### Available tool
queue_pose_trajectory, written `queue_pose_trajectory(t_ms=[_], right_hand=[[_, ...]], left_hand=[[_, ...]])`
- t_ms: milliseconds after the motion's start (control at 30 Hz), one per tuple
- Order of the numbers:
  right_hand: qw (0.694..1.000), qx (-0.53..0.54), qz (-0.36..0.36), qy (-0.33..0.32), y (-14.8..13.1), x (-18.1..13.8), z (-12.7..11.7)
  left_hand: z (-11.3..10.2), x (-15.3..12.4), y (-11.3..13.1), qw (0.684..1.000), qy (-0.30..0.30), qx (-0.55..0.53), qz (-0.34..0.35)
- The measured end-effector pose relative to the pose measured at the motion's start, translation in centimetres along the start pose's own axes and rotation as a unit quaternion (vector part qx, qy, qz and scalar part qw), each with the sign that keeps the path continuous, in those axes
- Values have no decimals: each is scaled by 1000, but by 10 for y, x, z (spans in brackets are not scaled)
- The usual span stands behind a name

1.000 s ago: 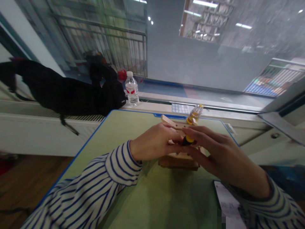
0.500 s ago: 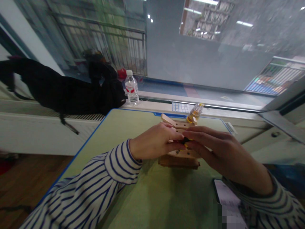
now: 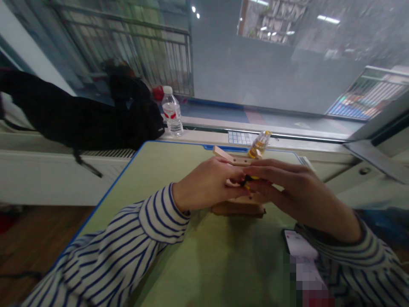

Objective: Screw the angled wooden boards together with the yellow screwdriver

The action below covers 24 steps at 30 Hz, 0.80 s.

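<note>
My left hand [image 3: 207, 185] and my right hand [image 3: 287, 187] meet over a small wooden model [image 3: 238, 207] that stands on the green table [image 3: 153, 179]. The fingertips of both hands pinch a small yellow and black part [image 3: 247, 180] held against the wood. A wooden strip [image 3: 228, 157] of the model sticks out behind my left hand. Just behind it stands a small clear bottle with yellow contents [image 3: 259, 145]. Both sleeves are white with blue stripes.
A phone [image 3: 302, 264] lies on the table under my right forearm. On the window sill behind stand a water bottle [image 3: 171, 113] and a black backpack [image 3: 79, 115]. A small grid card [image 3: 239, 137] lies on the sill. Wooden floor shows at the left.
The view has tilted down and drifted slightly. My fingers have closed further round the yellow and black part, so less of it shows. The hands stay at the wooden model.
</note>
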State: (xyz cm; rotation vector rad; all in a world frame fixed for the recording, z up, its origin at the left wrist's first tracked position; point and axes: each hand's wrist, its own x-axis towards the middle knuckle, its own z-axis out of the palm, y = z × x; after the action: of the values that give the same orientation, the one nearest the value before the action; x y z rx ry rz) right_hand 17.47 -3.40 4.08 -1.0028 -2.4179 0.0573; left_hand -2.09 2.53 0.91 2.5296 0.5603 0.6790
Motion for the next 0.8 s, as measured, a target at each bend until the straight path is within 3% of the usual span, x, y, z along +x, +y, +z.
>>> queue_pose_trajectory(t_ms=[167,500,800], right_hand=[[999,-13,25,-38,1,-1,-6],[999,-32,-26,-30,3,-5,-11],[999,-9,-23,-46,3,-6,-13]], left_hand=[[-1,0,-1,999,-21,31,-4],[1,-2,-2,999,-16,47,-12],[1,1,1,999,-9,45,-17]])
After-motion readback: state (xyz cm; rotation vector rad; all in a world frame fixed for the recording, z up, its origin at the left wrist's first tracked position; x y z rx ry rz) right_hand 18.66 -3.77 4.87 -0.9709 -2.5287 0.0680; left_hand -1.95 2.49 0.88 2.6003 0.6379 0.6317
